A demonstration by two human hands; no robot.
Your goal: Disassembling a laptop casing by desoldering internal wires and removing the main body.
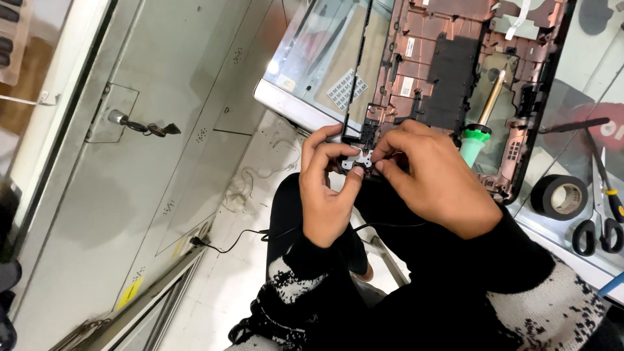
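My left hand [328, 188] and my right hand [432, 179] meet at the near edge of an opened laptop base [448, 65], copper-coloured inside with a black panel. Between the fingertips of both hands is a small silver metal hinge bracket [356, 160], pinched from the left by thumb and fingers and from the right by fingertips. A thin black bar [356, 65] rises from the hinge area across the glass tabletop [312, 58]. I wear black sleeves with white speckled knit cuffs.
A green-handled screwdriver [481, 127] lies in the laptop base. To the right lie a roll of black tape [558, 196], black scissors [601, 214] and tweezers [572, 125]. A grey metal cabinet [149, 162] with a key stands at left; cables trail on the floor.
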